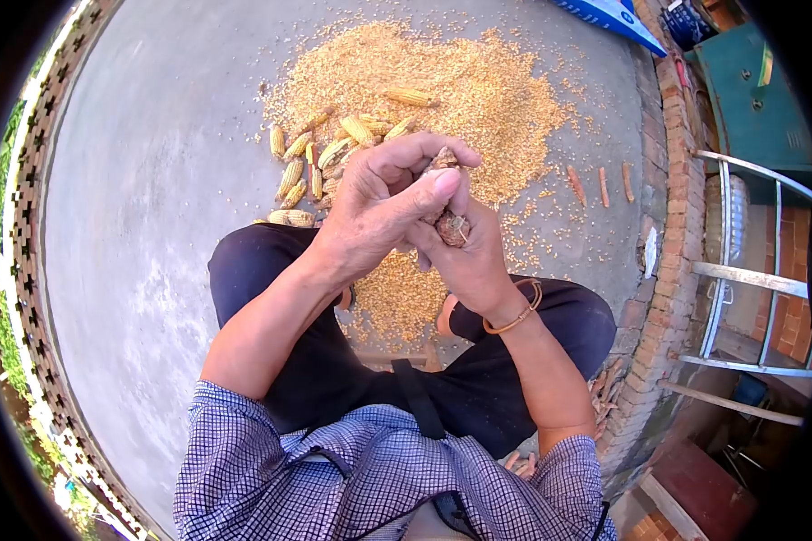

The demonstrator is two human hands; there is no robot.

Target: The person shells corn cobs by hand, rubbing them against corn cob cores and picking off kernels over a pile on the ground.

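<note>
- Reddish-brown and rough, a cob (454, 231) sits in the person's grip, above the ground and in front of the knees; its middle is hidden, so whether it is one piece or two cannot be told.
- The left hand (379, 203) is clamped on the cob, thumb laid across it.
- The right hand (471, 261) is closed round its lower part — the two hands touch, and a band (518, 311) circles the right wrist.
- Golden kernels (487, 99) spread over the grey concrete (153, 162) beyond the hands, with more between the feet.
- Yellow ears (356, 130) lie heaped at the kernels' left edge, near the left hand.
- Three bare cobs (604, 187) lie apart on the right — near a low brick wall (675, 207).
</note>
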